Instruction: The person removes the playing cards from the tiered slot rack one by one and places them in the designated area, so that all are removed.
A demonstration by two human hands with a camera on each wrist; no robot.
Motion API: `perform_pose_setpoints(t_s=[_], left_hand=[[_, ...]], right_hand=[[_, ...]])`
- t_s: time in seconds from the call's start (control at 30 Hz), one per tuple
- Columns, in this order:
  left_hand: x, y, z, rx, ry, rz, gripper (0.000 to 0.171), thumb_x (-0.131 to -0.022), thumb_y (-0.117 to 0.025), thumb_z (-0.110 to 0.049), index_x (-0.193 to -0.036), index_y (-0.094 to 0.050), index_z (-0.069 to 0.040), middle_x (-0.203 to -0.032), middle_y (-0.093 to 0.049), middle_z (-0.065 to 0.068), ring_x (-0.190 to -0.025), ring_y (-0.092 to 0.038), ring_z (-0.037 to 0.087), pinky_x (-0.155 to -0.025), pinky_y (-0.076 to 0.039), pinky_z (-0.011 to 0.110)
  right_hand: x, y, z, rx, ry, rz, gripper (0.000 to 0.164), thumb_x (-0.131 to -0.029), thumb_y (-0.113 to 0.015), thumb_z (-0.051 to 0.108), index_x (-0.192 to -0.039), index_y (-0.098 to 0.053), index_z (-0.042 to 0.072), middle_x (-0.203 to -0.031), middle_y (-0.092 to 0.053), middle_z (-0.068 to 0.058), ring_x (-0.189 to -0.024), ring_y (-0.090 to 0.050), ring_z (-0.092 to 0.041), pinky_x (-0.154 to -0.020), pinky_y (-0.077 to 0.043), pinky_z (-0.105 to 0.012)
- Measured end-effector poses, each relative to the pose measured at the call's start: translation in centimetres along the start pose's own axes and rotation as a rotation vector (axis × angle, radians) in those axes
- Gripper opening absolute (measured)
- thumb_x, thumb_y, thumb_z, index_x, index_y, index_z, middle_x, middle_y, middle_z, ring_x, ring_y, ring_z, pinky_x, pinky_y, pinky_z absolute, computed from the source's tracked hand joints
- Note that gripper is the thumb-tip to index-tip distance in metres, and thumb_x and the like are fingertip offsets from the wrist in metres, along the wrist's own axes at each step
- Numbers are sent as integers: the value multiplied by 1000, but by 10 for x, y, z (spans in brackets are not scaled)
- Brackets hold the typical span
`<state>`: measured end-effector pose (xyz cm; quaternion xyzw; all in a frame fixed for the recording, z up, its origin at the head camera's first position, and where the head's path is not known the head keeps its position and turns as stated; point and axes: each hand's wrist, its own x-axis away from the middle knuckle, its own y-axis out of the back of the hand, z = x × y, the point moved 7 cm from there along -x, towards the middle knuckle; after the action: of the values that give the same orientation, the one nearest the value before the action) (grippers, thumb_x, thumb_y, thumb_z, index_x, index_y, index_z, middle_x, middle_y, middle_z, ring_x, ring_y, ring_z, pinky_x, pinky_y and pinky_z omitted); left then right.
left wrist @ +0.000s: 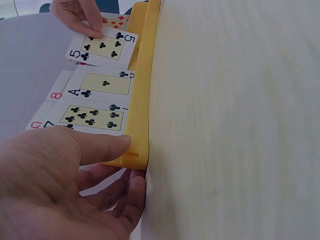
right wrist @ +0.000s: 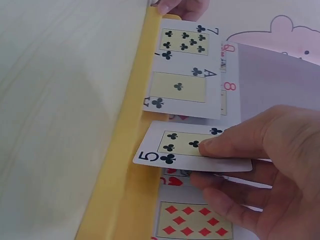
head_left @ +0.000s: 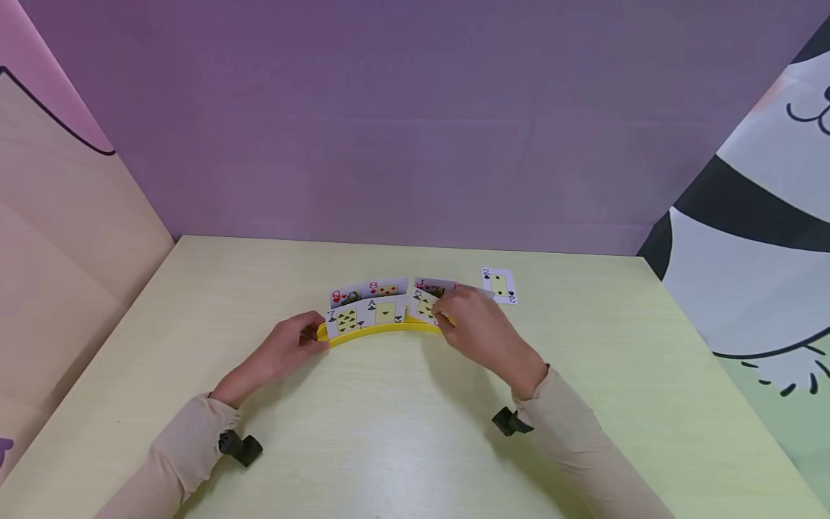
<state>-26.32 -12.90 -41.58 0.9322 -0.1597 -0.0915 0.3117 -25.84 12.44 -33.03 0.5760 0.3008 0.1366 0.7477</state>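
Observation:
A curved yellow card holder (head_left: 382, 328) stands mid-table with playing cards upright in two rows. My left hand (head_left: 289, 348) grips its left end, thumb on the front and fingers curled behind. My right hand (head_left: 483, 328) pinches the five of clubs (right wrist: 180, 142) between thumb and fingers. That card is tilted, its lower edge close over the holder's front row, just right of the ace of clubs (head_left: 385, 311). Left of the ace stands the seven of clubs (head_left: 346, 321). In the left wrist view the five of clubs (left wrist: 102, 46) faces the camera.
Behind the front row stand a red queen (head_left: 351, 295), an eight of diamonds (head_left: 387, 288), a red jack (head_left: 436, 286) and a diamond card (right wrist: 195, 220), partly covered. A black two (head_left: 498, 286) lies face up on the table (head_left: 389, 440) behind the holder's right end.

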Motion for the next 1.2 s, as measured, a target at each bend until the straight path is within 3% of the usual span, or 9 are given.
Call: perform_pose_setpoints(t_s=[0.17,0.3,0.7,0.9,1.2], left_hand=[[0,1,0,2,-10,1,21,-92,-66,1,-111,-58,7,-108,-64,19,-96,-60,27,-86,-51,41],[0,1,0,6,-17,1,20,-92,-66,1,-109,-58,7,-106,-64,18,-94,-60,26,-85,-51,41],[1,2,2,8,-14,-3,20,-92,-67,1,-109,-59,6,-104,-64,17,-93,-60,25,-84,-52,39],[1,2,2,8,-8,-3,20,-92,-67,1,-110,-59,7,-104,-64,16,-93,-59,25,-83,-51,38],[2,2,2,16,-10,6,21,-92,-67,0,-111,-58,7,-103,-64,15,-93,-59,25,-83,-51,39]], right_hand=[[2,10,1,-33,3,-3,7,-88,-70,1,-86,-74,6,-87,-71,-1,-83,-61,-18,-72,-52,-33],[4,22,0,-77,12,-47,9,-86,-71,0,-92,-76,5,-95,-74,-4,-93,-65,-21,-75,-54,-35],[13,57,-17,-263,-8,-210,13,-88,-63,-5,-95,-71,3,-99,-69,-6,-80,-63,-18,-71,-56,-36],[18,75,-27,-278,-13,-317,16,-87,-62,-7,-94,-70,4,-95,-69,-5,-78,-61,-16,-67,-54,-35],[25,94,-42,-274,-1,-455,19,-88,-66,-8,-95,-77,6,-90,-72,-3,-70,-58,-12,-60,-42,-19]])
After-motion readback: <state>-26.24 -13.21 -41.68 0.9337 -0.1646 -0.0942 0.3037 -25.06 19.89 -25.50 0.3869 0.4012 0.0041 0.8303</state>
